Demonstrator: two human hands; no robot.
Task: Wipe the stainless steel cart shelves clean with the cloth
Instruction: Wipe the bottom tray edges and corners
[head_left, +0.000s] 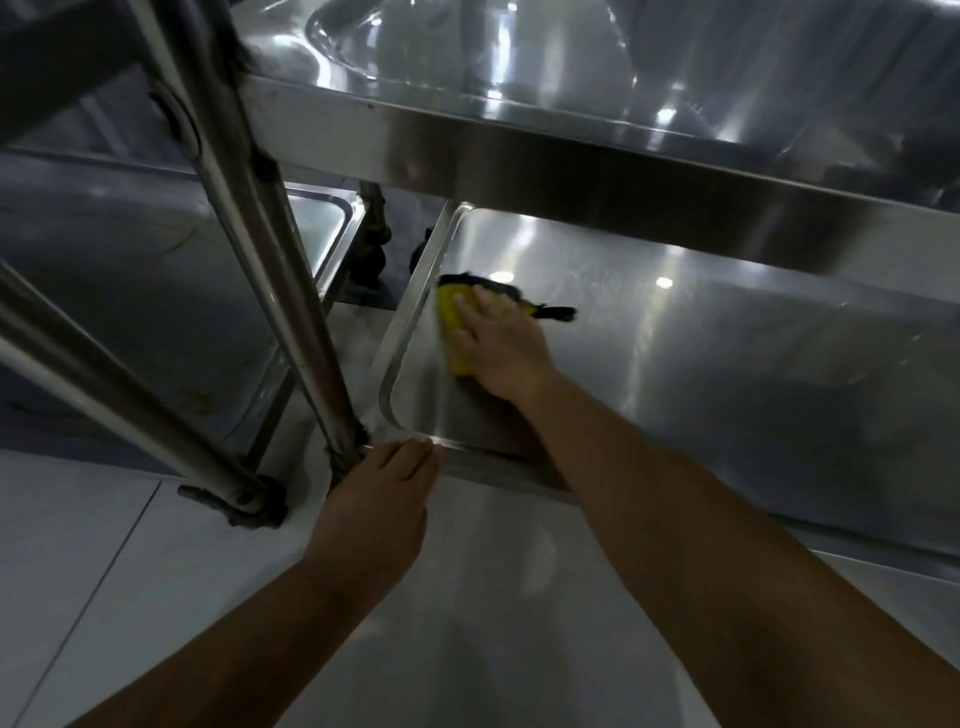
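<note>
- Steel cart (519, 150) filling most of the view, seen from low down at its near left corner.
- Upper shelf (597, 88) overhead, gleaming with reflections; impossible to tell from this angle whether already wiped.
- Lower shelf (727, 374) beneath, a shallow tray with a raised rim; faint cloudy streaks toward the far side and a duller patch at right, so probably only partly done.
- Second cart (130, 291) off to the left, with marks on its own shelf, seemingly untouched.
- Post (283, 291) slanting down to the lower shelf's near left corner.
- Right grip (498, 348) released, fingers spread flat, pressing down on the cloth at the left end of the lower shelf.
- Left grip (382, 493) likewise released, straight fingers laid together on the near left corner of the rim, just beside the post's base, apparently steadying the cart.
- Cloth (449, 322), yellow with a black edge, flat on the lower shelf under the right grip, close against the left rim; somewhat blurred.
- Judged mid-task: left end in hand, with the middle, right stretch and rims left to do.
</note>
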